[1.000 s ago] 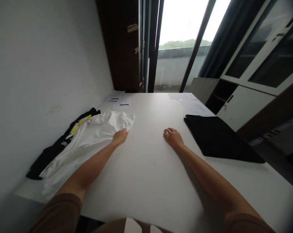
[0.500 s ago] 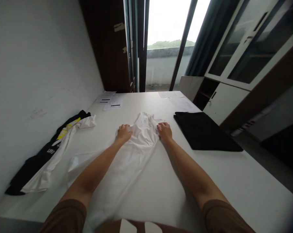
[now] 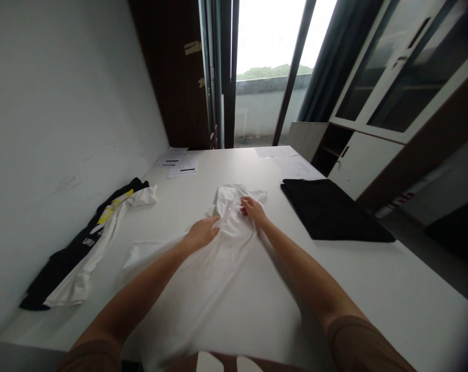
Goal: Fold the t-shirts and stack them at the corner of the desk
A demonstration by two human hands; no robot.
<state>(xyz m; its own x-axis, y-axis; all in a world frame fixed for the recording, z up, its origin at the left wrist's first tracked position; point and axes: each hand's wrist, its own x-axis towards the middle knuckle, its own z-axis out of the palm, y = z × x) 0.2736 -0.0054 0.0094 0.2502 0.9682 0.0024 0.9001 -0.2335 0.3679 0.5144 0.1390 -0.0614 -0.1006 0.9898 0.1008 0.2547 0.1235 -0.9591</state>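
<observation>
A white garment (image 3: pixel 234 227) lies wrinkled on the white table, its narrower end pointing away from me and its wider part spreading toward my body. My left hand (image 3: pixel 202 231) is at the garment's left edge, thumb and fingers apart, with nothing gripped. On the upper right part of the cloth rests my right hand (image 3: pixel 253 209); its fingers are bent over the fabric, and whether they pinch it is too small to tell.
Along the wall at the left lies a black, white and yellow garment (image 3: pixel 82 243). Folded black cloth (image 3: pixel 334 212) is on the right of the table (image 3: pixel 373 289). Papers (image 3: pixel 183 168) lie at the far left, more sheets (image 3: pixel 291 163) at the far right.
My left hand has come back toward me and slightly right. My right hand has moved inward over the cloth. The far end of the white garment has changed shape.
</observation>
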